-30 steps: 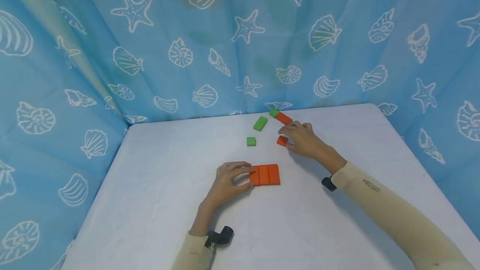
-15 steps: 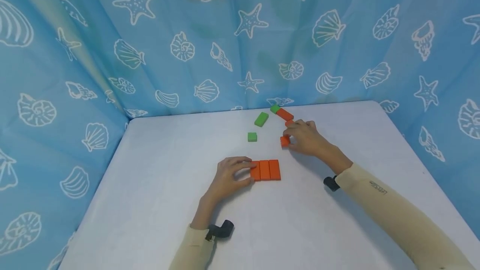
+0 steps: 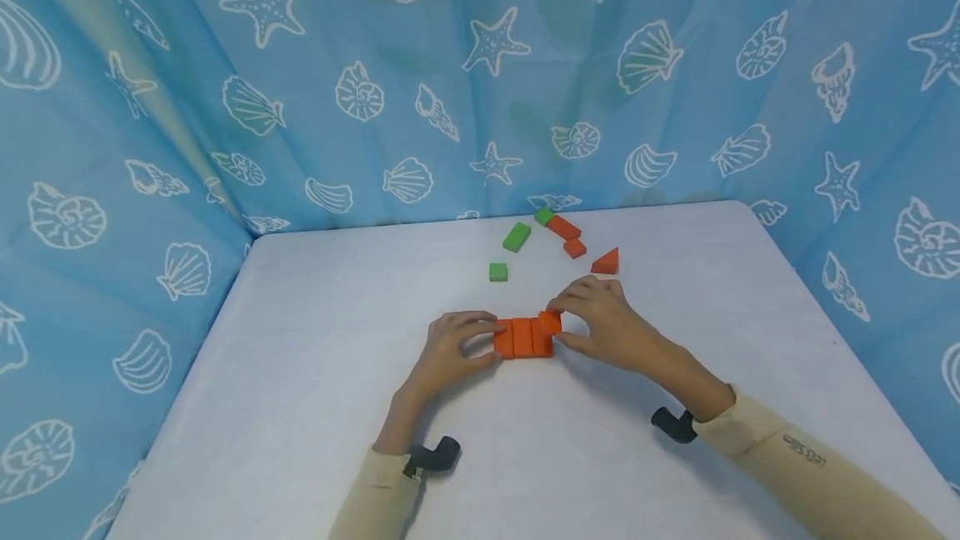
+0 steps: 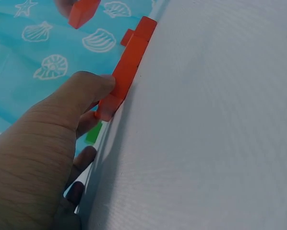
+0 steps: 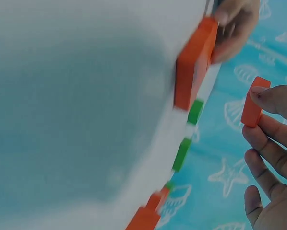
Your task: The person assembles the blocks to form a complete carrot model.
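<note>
Three flat orange rectangular blocks (image 3: 522,340) lie side by side on the white table, forming a row. At the row's left end, my left hand (image 3: 446,350) grips the leftmost block between thumb and fingers; the left wrist view shows the thumb on its near side. My right hand (image 3: 611,322) pinches a small orange block (image 5: 254,108) between thumb and fingertips. This block is raised over the far right corner of the row and overlaps it in the head view. The other fingers of the right hand are spread in the right wrist view.
Beyond the hands lie a green square block (image 3: 498,272), a longer green block (image 3: 517,237) and another green block (image 3: 544,215) touching an orange rectangle (image 3: 564,227). An orange square (image 3: 574,248) and an orange triangular block (image 3: 605,262) sit farther right. A blue shell-patterned curtain (image 3: 420,132) stands behind.
My right hand has picked up the small orange block and brought it nearer, to the row's right end. The triangular block behind it has come into sight. My left hand stays at the row.
</note>
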The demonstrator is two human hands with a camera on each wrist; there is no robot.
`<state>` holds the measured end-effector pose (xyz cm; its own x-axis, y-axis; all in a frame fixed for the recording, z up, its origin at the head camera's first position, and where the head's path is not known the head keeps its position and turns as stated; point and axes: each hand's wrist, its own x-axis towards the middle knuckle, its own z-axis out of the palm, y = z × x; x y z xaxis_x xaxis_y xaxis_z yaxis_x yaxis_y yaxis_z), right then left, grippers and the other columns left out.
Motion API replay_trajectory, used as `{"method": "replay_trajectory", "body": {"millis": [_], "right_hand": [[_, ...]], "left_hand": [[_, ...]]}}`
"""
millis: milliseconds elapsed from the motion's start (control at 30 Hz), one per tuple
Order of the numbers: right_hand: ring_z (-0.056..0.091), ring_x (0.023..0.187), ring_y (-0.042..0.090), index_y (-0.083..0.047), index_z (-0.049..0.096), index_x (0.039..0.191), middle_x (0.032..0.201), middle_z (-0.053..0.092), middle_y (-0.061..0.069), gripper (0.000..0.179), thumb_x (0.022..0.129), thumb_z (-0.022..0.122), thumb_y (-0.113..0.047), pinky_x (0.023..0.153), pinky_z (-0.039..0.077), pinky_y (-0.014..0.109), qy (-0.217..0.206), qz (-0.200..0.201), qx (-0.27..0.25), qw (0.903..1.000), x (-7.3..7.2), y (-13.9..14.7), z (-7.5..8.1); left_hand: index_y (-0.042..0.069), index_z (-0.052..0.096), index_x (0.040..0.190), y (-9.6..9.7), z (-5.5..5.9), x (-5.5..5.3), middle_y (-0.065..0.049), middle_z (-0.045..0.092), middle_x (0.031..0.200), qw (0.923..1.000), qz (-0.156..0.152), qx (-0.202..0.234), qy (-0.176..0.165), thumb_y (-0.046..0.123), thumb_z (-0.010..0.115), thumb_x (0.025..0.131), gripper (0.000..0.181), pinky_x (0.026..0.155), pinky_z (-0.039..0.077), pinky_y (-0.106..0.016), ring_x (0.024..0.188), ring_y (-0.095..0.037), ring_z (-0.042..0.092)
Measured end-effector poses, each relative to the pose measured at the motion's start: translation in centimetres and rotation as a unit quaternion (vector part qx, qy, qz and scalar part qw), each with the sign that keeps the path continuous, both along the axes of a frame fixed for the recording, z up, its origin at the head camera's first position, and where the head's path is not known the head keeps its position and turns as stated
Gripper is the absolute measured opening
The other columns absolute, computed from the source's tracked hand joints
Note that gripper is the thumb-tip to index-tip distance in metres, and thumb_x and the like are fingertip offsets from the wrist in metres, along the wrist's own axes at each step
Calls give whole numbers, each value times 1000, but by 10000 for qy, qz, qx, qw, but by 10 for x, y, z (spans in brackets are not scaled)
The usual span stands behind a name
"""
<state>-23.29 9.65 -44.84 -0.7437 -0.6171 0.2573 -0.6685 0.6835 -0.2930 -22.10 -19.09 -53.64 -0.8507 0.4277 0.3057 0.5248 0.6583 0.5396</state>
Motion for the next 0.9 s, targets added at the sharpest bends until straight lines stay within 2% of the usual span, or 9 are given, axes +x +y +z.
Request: {"method": "replay_trajectory", "body": {"millis": [233,400,567,900], "right_hand": [[53,109,21,-14,74,114,108,67,-3,37,80,85,-22,90,38,46,240,457,25,9987,19,-16,-6],[53,110,21,-15,73,116,112,67,-1,37,81,83,-20,90,40,45,158,655,130,9976,25,-26,-13],[54,109,20,-15,73,117,115,67,-1,36,82,82,-19,88,42,42,228,753,245,9966,26,-33,-19],[57,108,21,-14,74,113,111,68,-1,35,81,83,-23,88,43,42,364,712,535,9954,26,-41,-28]], "left_hand": [[26,70,127,-1,0,1,6,60,133,10000,6,50,14,31,76,88,40,108,28,-53,126,-21,47],[27,70,127,1,0,0,7,60,133,10000,-6,75,23,32,76,89,39,108,28,-52,126,-20,47],[27,69,128,0,1,0,7,60,134,10000,-20,91,-25,31,76,89,40,108,27,-52,125,-19,46],[28,69,128,1,1,0,7,59,134,10000,27,34,-56,34,76,89,40,108,27,-53,126,-20,46]]}}
